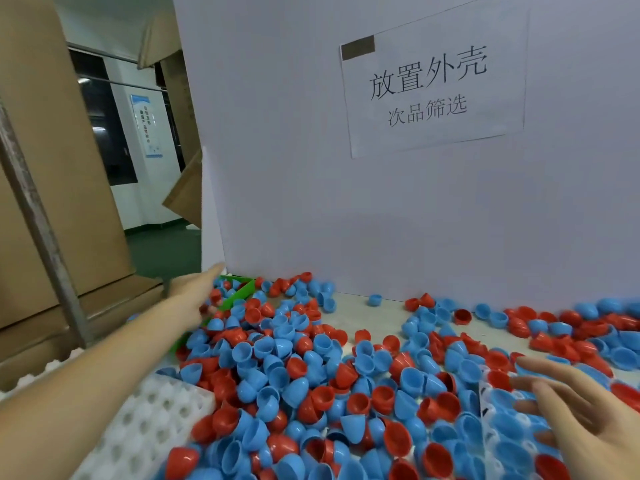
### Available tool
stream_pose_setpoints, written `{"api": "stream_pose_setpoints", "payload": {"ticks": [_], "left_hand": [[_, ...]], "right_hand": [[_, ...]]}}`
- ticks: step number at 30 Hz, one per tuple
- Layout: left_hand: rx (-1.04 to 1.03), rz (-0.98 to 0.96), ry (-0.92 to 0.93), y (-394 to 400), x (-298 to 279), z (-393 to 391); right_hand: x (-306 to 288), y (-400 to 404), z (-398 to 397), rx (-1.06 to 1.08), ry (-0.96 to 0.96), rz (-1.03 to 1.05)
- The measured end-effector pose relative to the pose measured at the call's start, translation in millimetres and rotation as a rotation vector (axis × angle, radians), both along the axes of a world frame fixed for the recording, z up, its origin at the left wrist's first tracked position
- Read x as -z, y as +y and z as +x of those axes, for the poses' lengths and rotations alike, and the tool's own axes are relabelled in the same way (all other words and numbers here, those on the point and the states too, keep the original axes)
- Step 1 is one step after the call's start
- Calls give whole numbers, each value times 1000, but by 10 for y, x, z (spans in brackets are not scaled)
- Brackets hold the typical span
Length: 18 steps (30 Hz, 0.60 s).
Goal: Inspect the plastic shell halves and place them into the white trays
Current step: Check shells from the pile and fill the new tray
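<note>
A big heap of blue and red plastic shell halves [311,375] covers the table. A white tray [145,420] with round pockets lies at the lower left, partly under the heap. Another white tray [488,400], filled with blue halves, shows at the lower right under my right hand. My left hand [194,292] is stretched far out to the table's back left, fingers straight, over a green bin [239,299]; I cannot tell if it holds anything. My right hand [581,424] hovers open with spread fingers above the right tray.
A tall white board [381,202] with a paper sign [433,81] stands behind the heap. Cardboard boxes [52,168] and a metal post [38,220] stand at the left. A bare strip of table [363,313] lies near the board.
</note>
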<state>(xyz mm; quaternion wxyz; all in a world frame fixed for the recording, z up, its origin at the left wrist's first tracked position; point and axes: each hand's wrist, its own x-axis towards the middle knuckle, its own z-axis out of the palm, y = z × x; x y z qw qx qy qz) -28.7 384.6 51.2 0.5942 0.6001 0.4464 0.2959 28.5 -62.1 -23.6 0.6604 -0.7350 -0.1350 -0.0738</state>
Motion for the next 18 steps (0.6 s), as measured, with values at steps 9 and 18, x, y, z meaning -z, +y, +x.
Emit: {"api": "stream_pose_setpoints", "payload": {"ticks": [9, 18], "left_hand": [[687, -426, -370, -2251, 40, 194], [850, -239, -179, -3388, 440, 81]], "right_hand": [[-174, 97, -195, -180, -26, -61], [-231, -89, -193, -204, -21, -78]]}}
